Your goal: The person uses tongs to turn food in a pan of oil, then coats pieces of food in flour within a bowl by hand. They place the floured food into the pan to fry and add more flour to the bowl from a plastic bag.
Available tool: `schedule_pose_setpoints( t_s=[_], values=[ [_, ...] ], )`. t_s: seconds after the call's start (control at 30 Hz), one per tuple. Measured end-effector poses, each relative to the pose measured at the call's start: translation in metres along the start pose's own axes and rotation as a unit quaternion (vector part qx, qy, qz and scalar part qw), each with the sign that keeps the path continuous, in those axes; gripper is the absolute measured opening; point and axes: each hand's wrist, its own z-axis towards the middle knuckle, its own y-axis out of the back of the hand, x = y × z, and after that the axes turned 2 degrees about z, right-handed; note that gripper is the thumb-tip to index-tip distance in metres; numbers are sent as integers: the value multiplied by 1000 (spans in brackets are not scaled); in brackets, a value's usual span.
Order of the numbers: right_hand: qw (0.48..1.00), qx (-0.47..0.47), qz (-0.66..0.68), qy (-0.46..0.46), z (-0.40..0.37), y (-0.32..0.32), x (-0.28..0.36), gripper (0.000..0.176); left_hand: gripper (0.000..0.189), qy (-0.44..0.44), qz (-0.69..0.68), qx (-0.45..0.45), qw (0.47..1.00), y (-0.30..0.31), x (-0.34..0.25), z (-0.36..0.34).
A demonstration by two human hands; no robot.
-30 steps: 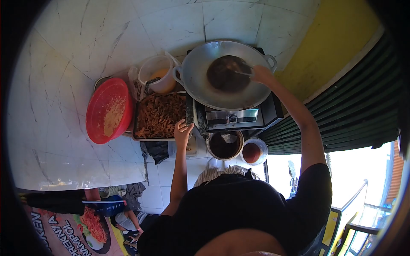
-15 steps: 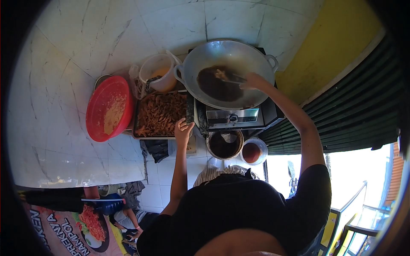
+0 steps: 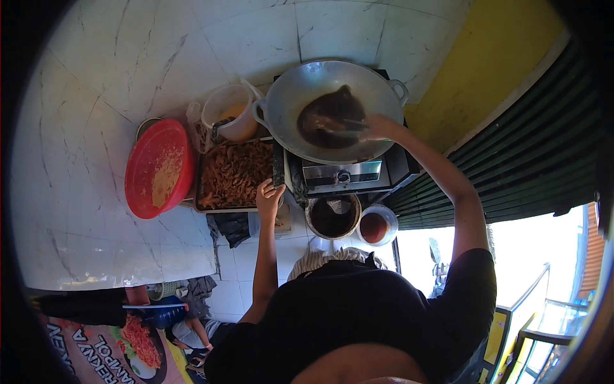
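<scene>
A large metal wok [image 3: 281, 102] sits on a stove [image 3: 364, 173], with dark liquid [image 3: 343, 102] pooled in its middle. My right hand [image 3: 378, 127] is closed on a thin utensil [image 3: 350, 127], whose far end dips into the liquid and is blurred. Beside the stove lies a tray of brown fried pieces [image 3: 235, 173]. My left hand [image 3: 269, 192] rests with bent fingers at the dark edge between tray and stove; whether it grips that edge is unclear.
Left of the tray is a red basin [image 3: 142, 168] with crumbs. A white bucket [image 3: 219, 102] of yellowish liquid stands behind. Below the stove are a dark-filled pot [image 3: 332, 217] and a tub of reddish liquid [image 3: 374, 228]. Another person [image 3: 192, 331] is at lower left.
The utensil tip and the liquid in the wok have shifted, and the liquid now runs up toward the far side. The whole view has moved slightly. My left hand stays at the same edge.
</scene>
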Motion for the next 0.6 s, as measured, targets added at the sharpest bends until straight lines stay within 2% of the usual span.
schedule_pose_setpoints(
  t_s=[0.07, 0.13, 0.23, 0.6],
  values=[
    [999, 13, -4, -38, -2, 1, -2, 43, 60, 0, 0, 2, 1000, 0, -2, -1],
    [997, -67, -45, -20, 0, -1, -12, 38, 60, -1, 1, 3, 1000, 0, -3, -1],
    [992, -94, -76, -29, 6, 2, -27, 38, 60, -5, 7, 2, 1000, 0, -1, -1],
    [983, -110, -109, -104, 21, 7, -31, 44, 56, -3, 5, 2, 1000, 0, -2, -1]
  ],
)
